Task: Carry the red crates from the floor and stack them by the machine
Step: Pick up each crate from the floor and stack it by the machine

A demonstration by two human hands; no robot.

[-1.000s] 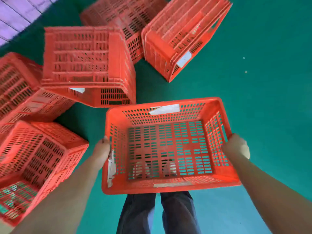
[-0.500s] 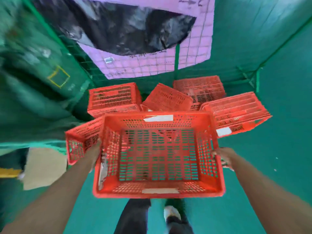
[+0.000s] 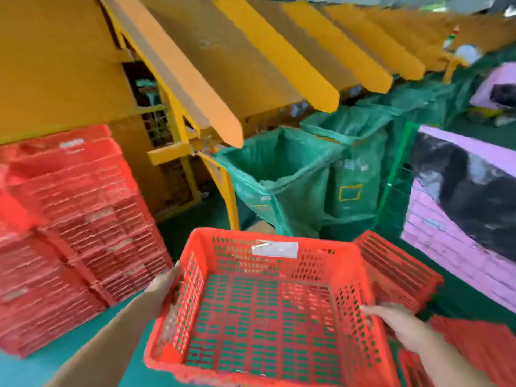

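Between both hands, low in front: red crate, mouth up. Left hand clasped on the outer left wall just under the rim; right hand gripping the right wall, fingers laid along its outside. White label on the far wall, inner face. Bare slotted bottom, green floor showing through the slots.

Left of that: stack of red crates, nested in at least two columns, standing against the yellow machine. Near corner of the stack close to the left hand, not touching. Strip of open floor between stack and held crate, narrowing toward the machine's frame.

Ahead: sloping yellow chutes overhanging, tips jutting out above two green sacks. Sacks hung open under the chute ends, mouths wide. Only inner cloth visible, bottoms out of sight — contents impossible to tell. Farther sack marked with a yellow outlined box.

Right: loose red crates lying tipped on the floor, just beside the held crate's far right corner and behind the right hand. Beyond those, pink panel with a black sheet over it, edging the floor on that side. Heavy blur at the left and far edges — fine detail lost there.
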